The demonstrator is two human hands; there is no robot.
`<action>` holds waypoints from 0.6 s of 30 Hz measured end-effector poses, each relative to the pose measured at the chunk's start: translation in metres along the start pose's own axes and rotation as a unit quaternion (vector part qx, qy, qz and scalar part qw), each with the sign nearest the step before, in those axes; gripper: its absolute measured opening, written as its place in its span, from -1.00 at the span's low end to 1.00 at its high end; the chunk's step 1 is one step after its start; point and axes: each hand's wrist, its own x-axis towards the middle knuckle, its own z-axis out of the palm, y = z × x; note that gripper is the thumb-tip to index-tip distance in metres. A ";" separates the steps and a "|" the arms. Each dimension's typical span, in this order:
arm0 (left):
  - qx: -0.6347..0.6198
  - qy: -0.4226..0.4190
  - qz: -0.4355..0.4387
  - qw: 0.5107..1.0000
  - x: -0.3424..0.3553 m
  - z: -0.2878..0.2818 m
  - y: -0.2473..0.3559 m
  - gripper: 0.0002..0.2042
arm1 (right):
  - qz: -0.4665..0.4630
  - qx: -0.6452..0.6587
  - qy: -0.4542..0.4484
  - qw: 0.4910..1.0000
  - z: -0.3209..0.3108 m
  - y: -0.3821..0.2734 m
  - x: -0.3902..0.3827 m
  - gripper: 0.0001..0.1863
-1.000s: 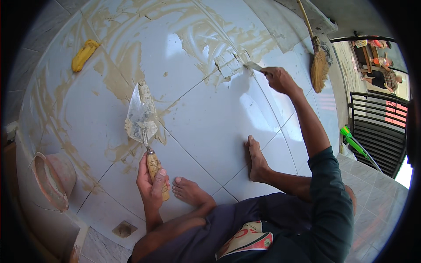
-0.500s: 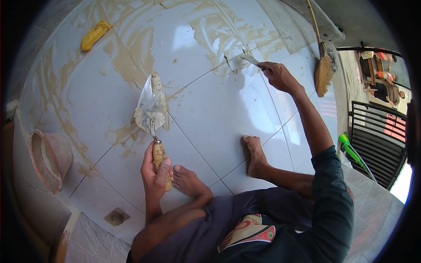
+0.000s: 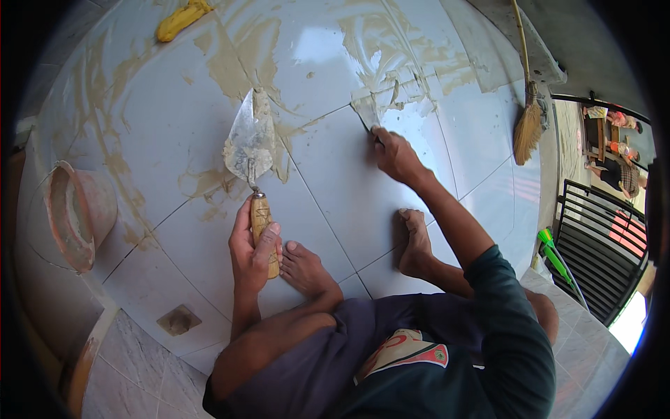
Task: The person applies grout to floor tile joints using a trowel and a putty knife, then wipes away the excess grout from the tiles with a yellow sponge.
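My left hand is closed around the wooden handle of a pointed trowel, whose metal blade points away from me with grout-like paste stuck on it. My right hand grips a putty knife, its flat blade against the tiled floor at a joint. Beige paste lies in ridges and smears just beyond that blade. More of it is spread over the far white tiles and along their joints.
A paste-stained bucket lies tipped at the left, near a square floor drain. A yellow cloth-like bundle is at the far left. A straw broom leans at the right, near a green-headed tool and a black gate. People are beyond.
My right hand has drawn the putty knife left and nearer to me, turning its blade. The trowel stays in my left hand. The whole view has shifted a little.
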 end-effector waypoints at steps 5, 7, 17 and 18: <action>-0.004 -0.003 0.013 1.000 0.002 0.006 -0.006 -0.43 | -0.003 0.032 -0.038 0.999 -0.063 -0.019 -0.004 -0.71; -0.007 -0.006 0.017 1.000 -0.001 0.003 -0.002 -0.43 | -0.011 0.025 0.044 0.999 -0.074 -0.014 0.035 -0.71; -0.004 -0.026 -0.013 1.000 0.004 0.001 -0.006 -0.43 | 0.173 0.021 -0.082 0.981 -0.119 -0.019 0.056 -0.72; -0.002 -0.025 -0.007 1.000 0.004 0.001 -0.002 -0.43 | 0.169 0.022 -0.079 0.982 -0.118 -0.016 0.066 -0.72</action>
